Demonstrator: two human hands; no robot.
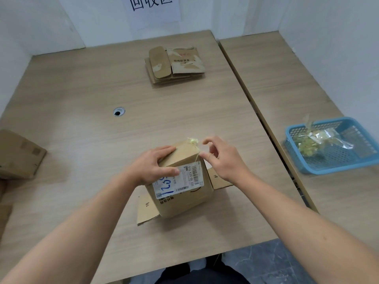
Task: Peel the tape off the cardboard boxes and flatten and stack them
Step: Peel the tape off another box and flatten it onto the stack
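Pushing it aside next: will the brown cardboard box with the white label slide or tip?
The brown cardboard box is probably light: its bottom flaps lie splayed on the wooden table, so it looks empty. Those flaps may drag or tip it. The left hand steadies it.

Wall sheet (152,6): 回收区. Shipping label (178,181) on box (185,203): 516-K20-00 020; blue handwritten digits unclear.

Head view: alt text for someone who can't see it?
Left hand grips a labelled brown cardboard box; right hand pinches yellowish tape at its top edge. Flattened cardboard boxes lie stacked beyond; a blue plastic basket sits right.
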